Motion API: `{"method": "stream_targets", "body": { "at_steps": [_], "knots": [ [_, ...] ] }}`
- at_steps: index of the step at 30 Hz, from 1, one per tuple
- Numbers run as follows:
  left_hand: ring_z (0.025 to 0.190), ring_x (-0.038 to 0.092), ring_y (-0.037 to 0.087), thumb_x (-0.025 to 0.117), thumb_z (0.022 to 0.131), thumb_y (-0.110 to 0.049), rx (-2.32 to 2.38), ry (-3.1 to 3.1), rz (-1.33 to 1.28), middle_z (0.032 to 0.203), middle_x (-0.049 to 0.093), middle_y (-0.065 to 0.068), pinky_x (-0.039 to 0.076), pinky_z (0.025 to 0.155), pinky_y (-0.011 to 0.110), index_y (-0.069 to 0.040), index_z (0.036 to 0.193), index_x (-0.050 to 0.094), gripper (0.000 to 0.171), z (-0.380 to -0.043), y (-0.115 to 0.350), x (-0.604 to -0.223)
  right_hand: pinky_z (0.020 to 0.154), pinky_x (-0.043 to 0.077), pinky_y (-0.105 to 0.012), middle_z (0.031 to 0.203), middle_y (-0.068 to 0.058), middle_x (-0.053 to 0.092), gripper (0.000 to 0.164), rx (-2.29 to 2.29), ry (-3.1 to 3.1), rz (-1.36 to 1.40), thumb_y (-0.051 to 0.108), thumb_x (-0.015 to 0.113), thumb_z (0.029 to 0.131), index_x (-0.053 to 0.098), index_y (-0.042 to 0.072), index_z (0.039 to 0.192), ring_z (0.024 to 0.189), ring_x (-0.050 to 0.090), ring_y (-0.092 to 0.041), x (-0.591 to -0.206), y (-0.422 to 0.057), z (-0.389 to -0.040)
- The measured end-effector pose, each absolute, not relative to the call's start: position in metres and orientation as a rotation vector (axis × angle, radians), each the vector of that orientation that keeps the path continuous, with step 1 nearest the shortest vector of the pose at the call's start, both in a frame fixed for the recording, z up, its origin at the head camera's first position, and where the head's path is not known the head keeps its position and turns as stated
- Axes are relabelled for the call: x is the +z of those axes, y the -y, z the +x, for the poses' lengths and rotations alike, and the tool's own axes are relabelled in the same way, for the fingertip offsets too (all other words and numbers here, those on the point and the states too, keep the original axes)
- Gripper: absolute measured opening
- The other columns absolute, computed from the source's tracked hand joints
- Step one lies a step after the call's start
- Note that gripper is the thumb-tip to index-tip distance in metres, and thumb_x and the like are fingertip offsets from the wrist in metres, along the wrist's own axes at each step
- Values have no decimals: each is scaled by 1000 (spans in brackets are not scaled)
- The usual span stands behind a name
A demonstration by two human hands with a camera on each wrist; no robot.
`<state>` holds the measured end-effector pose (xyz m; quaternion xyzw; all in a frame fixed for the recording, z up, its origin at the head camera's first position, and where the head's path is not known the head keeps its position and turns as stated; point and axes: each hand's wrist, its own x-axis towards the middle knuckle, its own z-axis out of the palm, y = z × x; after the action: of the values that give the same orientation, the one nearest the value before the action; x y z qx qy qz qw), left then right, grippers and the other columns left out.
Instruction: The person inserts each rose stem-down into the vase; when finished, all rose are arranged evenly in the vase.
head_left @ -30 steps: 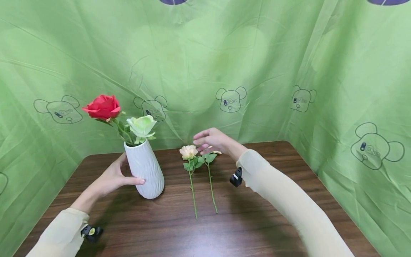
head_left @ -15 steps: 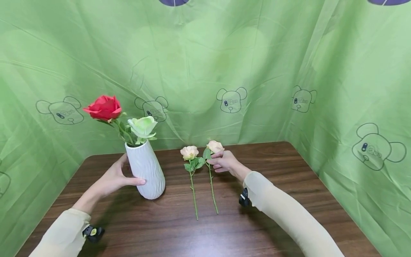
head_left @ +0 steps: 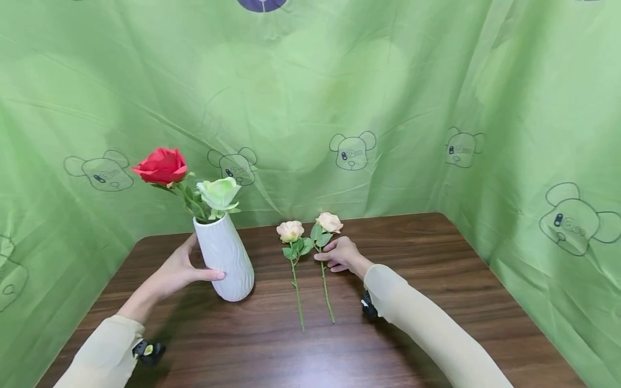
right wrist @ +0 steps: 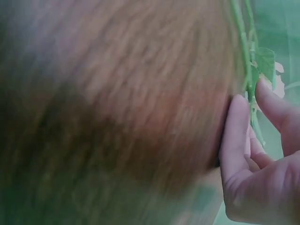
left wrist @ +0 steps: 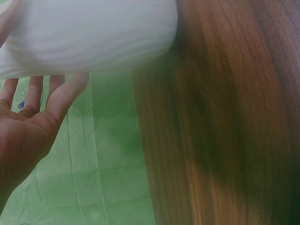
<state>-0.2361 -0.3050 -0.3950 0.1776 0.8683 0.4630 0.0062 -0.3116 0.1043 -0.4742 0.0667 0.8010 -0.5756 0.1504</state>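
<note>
My left hand (head_left: 176, 274) holds a white ribbed vase (head_left: 227, 261) on the left of the table, thumb across its front and fingers behind. In the vase stand a red rose (head_left: 161, 166) and a pale green flower (head_left: 218, 193). The left wrist view shows the vase's side (left wrist: 93, 37) against the fingers. Two pale peach roses lie side by side near the table's middle. At the right rose (head_left: 329, 222), my right hand (head_left: 343, 254) pinches the stem just below the leaves. The right wrist view has this stem (right wrist: 243, 42) between thumb and fingers. The left rose (head_left: 290, 231) lies untouched.
A dark wood table (head_left: 233, 345) carries everything. Green cloth (head_left: 301, 97) with bear-head drawings hangs behind it and along both sides, close to the table's edges. Each sleeve bears a small black wrist device (head_left: 149, 352).
My right hand has come down from over the peach roses to the right rose's stem, and its fingers have closed there. The left hand stays on the vase; the head view has shifted slightly.
</note>
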Motion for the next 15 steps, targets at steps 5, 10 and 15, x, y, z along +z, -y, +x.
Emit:
{"method": "stream_targets", "body": {
  "at_steps": [5, 10, 15],
  "knots": [
    [114, 57, 24, 91, 77, -19, 1428, -2747, 548, 129, 58, 8, 51, 86, 32, -15, 149, 37, 90, -233, 311, -391, 57, 59, -34, 81, -13, 71, 36, -1590, -2378, 169, 19, 91, 77, 71, 3, 102, 56, 64, -16, -473, -95, -314],
    [114, 57, 26, 90, 78, -19, 1433, -2740, 548, 128, 59, 8, 52, 86, 33, -15, 149, 38, 88, -233, 310, -390, 56, 58, -32, 74, -8, 67, 27, -1541, -2414, 175, 16, 90, 78, 73, 5, 95, 56, 62, -14, -471, -93, -313],
    [114, 57, 27, 91, 77, -18, 1469, -2703, 563, 127, 58, 9, 52, 86, 33, -14, 148, 38, 88, -234, 305, -396, 55, 58, -30, 73, -7, 65, 24, -1520, -2440, 227, 14, 90, 77, 75, 6, 93, 57, 61, -15, -473, -98, -310]
  ]
}}
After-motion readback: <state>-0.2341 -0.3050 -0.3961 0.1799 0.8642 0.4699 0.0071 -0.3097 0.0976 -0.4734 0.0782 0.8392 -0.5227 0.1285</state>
